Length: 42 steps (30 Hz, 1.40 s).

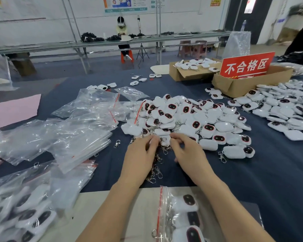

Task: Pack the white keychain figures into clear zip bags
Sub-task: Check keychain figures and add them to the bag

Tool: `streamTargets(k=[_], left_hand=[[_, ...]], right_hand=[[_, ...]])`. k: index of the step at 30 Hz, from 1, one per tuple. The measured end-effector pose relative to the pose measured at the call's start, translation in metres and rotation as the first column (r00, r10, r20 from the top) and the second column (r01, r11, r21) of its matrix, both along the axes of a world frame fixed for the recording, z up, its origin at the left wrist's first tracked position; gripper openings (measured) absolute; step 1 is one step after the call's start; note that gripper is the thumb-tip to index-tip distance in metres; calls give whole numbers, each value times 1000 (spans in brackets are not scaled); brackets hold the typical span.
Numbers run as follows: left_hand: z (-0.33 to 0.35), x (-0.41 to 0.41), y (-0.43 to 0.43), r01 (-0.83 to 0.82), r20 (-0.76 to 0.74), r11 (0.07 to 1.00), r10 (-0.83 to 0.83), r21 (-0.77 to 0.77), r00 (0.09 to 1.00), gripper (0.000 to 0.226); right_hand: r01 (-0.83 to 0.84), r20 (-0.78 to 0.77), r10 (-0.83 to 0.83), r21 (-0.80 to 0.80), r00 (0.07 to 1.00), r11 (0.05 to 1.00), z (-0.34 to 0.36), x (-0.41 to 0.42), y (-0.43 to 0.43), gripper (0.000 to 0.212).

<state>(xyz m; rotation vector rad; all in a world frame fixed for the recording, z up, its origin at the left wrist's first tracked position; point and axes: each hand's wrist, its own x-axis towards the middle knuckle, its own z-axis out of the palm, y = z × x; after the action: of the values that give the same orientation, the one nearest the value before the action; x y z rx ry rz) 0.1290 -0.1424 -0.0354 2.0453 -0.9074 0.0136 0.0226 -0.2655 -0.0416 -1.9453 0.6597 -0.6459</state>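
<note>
Your left hand (140, 154) and right hand (187, 152) both pinch one white keychain figure (164, 139), chain end toward you. The near zip bag (164, 203) holds three more, faces up.

You have a single view: the wide-angle camera on your head. It faces forward and down over the counter (269, 180), close above your forearms (110, 210), which enter from 6 o'clock. Your left grip (140, 154) and right grip (189, 154) pinch a white keychain figure (164, 140) near frame centre. The far wall (42, 11), well away, runs along 12 o'clock.
</note>
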Motion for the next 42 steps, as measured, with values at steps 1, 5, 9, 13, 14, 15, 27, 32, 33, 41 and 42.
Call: streamTargets(k=[1, 5, 9, 13, 14, 15, 27, 32, 33, 41, 42], left_hand=[[2, 2, 0, 27, -145, 990, -47, -137, 988, 30], [10, -4, -4, 29, -518, 923, -240, -383, 821, 36], [2, -10, -7, 142, -539, 928, -320, -346, 779, 23], [1, -8, -9, 12, -609, 912, -283, -410, 741, 24], [1, -8, -9, -39, -627, 895, -280, -444, 727, 25], [1, -8, -9, -64, -622, 879, -280, -472, 731, 24], [1, -11, -7, 73, -450, 906, -277, -418, 849, 12], [0, -9, -7, 108, -474, 899, -322, -424, 820, 13], [0, -9, -8, 110, -479, 899, -326, -425, 815, 12], [0, -8, -6, 129, -480, 899, -340, -418, 809, 9], [0, -8, -6, 126, -480, 898, -339, -421, 809, 9]], right_hand=[[-28, 27, 27, 34, 999, 999, -1, 1, 0, 24], [-136, 126, 119, 143, 985, 980, 2, 7, 3, 15], [-152, 231, 99, 222, 968, 963, 6, 7, -2, 17], [-184, 282, 104, 275, 954, 944, 6, 3, -4, 16], [-192, 292, 107, 281, 950, 940, 7, 2, -5, 18], [-204, 297, 118, 278, 948, 939, 8, 1, -5, 19], [-287, 299, 221, 197, 928, 937, 15, -4, 3, 35], [-284, 304, 210, 222, 929, 933, 17, -4, 3, 28], [-281, 304, 206, 228, 930, 932, 17, -4, 3, 27], [-288, 298, 209, 251, 931, 924, 20, -5, 5, 31], [-283, 302, 202, 256, 932, 924, 21, -6, 6, 31]])
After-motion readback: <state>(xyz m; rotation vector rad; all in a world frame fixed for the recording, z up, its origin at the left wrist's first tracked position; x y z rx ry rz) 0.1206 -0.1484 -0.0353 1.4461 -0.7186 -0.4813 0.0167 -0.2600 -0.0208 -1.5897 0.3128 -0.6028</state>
